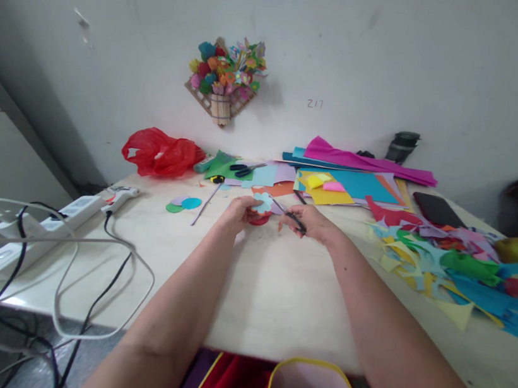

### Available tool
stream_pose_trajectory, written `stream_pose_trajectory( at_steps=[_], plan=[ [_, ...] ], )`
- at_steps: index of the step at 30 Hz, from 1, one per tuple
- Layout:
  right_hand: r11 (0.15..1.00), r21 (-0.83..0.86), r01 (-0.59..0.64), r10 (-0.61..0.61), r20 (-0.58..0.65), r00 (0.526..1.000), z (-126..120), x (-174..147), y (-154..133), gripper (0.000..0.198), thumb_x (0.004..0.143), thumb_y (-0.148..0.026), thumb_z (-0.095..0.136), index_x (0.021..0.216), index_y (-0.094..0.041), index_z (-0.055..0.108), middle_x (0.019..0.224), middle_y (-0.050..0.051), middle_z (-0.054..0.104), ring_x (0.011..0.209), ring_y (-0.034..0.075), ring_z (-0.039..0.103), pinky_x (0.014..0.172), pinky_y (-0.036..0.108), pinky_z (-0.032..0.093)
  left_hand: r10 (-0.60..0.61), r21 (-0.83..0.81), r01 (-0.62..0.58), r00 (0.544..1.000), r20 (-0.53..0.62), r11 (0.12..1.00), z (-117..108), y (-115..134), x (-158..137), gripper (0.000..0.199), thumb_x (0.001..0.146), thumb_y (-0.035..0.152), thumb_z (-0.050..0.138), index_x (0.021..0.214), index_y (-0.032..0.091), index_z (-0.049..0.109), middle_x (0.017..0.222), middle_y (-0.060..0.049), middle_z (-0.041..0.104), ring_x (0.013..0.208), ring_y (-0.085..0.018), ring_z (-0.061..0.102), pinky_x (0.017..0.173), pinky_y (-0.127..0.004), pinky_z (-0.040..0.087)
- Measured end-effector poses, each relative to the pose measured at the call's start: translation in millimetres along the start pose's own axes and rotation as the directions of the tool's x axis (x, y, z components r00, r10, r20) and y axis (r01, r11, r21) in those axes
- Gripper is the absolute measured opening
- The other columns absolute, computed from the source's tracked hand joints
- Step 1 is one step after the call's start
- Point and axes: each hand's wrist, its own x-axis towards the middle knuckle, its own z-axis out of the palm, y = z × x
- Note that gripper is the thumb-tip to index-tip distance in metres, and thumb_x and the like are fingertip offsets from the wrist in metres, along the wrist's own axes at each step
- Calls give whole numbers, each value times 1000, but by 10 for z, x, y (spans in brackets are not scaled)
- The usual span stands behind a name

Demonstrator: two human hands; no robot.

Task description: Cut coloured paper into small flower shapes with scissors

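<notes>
A paper flower (265, 203) is pinched in the left hand (237, 211) above the desk (270, 291); scissors (290, 214) are gripped in the right hand (312, 222). A petal could be snipped off if the flower is turned carelessly.

Left hand (237, 211) pinching, right hand (309, 221) gripping

Red plastic bag (162, 153), power strip (47, 226), black phone (438, 210), paper-flower basket (225, 81) on wall.
</notes>
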Motion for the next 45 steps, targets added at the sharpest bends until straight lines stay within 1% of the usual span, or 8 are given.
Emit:
stream_pose_trajectory(
  at_steps=[9, 19, 23, 29, 34, 38, 42, 45],
  plan=[
    [1000, 20, 10, -10, 16, 1000, -8, 5, 13, 22, 66, -32, 75, 64, -16, 60, 41, -5, 46, 35, 6, 37, 32, 19, 29, -14, -19, 14, 1000, -18, 1000, 7, 31, -35, 12, 63, 5, 67, 72, 12, 63, 67, -6, 66, 58, -15, 63, 61, -29, 56],
    [1000, -8, 2, -2, 10, 1000, -8, -10, -14, 23, 67, -31, 76, 63, -15, 61, 40, -5, 45, 34, 6, 37, 33, 19, 28, 7, -14, -8, 1000, -14, 1000, -9, 39, -39, 11, 64, 5, 65, 73, 11, 64, 67, -6, 66, 58, -15, 62, 59, -27, 57],
    [1000, -18, 8, -8, 16, 1000, -13, -15, -24, 27, 67, -33, 78, 61, -15, 59, 40, -5, 45, 34, 6, 37, 33, 20, 27, 13, -12, -13, 1000, -13, 1000, -23, 39, -32, 12, 63, 4, 65, 74, 11, 64, 68, -6, 66, 59, -15, 62, 59, -27, 57],
    [999, -39, -11, 11, 15, 1000, -28, 6, 7, 28, 67, -35, 80, 63, -14, 61, 41, -5, 45, 33, 6, 37, 34, 21, 27, 24, -5, -24, 1000, -2, 1000, -46, 27, -12, 13, 63, 5, 66, 74, 10, 64, 73, -7, 68, 60, -15, 64, 58, -26, 57],
    [999, -45, 2, 0, 40, 999, -48, 38, 64, 28, 68, -36, 78, 63, -14, 62, 41, -5, 45, 34, 6, 36, 34, 21, 27, 31, 5, -31, 1000, 3, 1000, -55, 13, 2, 13, 63, 4, 66, 75, 9, 64, 69, -6, 68, 57, -14, 64, 57, -26, 56],
    [999, -46, 6, -4, 31, 1000, -53, 51, 88, 27, 68, -35, 78, 63, -13, 63, 40, -6, 43, 35, 6, 35, 35, 21, 28, 43, 23, -43, 999, 2, 999, -83, -6, 44, 12, 62, 4, 67, 72, 10, 62, 63, -4, 65, 55, -14, 62, 58, -27, 55],
    [998, -49, -30, 31, 9, 999, -77, 63, 116, 27, 67, -35, 80, 65, -13, 63, 42, -5, 45, 36, 7, 37, 35, 21, 30, 49, 75, -51, 998, 28, 996, -138, -33, 100, 11, 63, 7, 68, 74, 9, 64, 67, -6, 67, 60, -15, 64, 62, -28, 55],
    [990, -115, -87, 84, -35, 996, -116, 76, 158, 28, 65, -34, 83, 67, -14, 64, 44, -4, 48, 37, 8, 41, 36, 22, 35, 73, 93, -78, 996, 59, 993, -170, -54, 119, 10, 64, 10, 71, 72, 8, 66, 67, -7, 67, 62, -15, 65, 65, -27, 55]
  ],
)
